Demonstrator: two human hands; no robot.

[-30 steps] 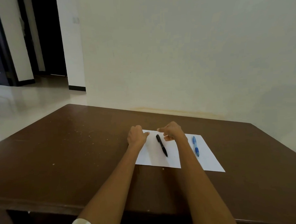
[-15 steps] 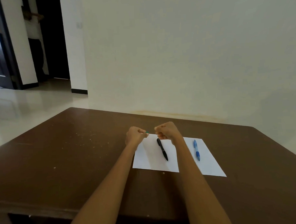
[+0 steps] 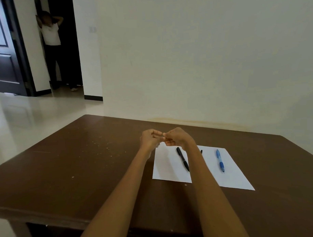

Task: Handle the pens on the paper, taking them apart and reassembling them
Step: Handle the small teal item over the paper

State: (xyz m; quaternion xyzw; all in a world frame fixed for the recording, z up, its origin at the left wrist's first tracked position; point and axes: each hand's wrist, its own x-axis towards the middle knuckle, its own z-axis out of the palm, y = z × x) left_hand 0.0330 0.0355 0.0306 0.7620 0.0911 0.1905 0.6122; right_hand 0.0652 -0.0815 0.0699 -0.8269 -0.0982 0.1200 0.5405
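At the frame centre, the left hand (image 3: 150, 139) and right hand (image 3: 177, 139) meet, fingertips pinched together; what they hold I cannot tell. Below, the black pen (image 3: 182, 159) and blue pen (image 3: 219, 160) lie on the paper (image 3: 167, 168).

A second ago my hands hovered low over the far edge of the paper (image 3: 171, 169), a clear gap between them. Since then I have lifted both off the sheet and brought them together: my left hand (image 3: 150, 139) and right hand (image 3: 177, 138) now meet fingertip to fingertip above the table (image 3: 83, 174), just beyond the paper's far left corner. My head has tipped up too, so the doorway at far left shows more, and a person (image 3: 51, 37) standing in it has come into sight.
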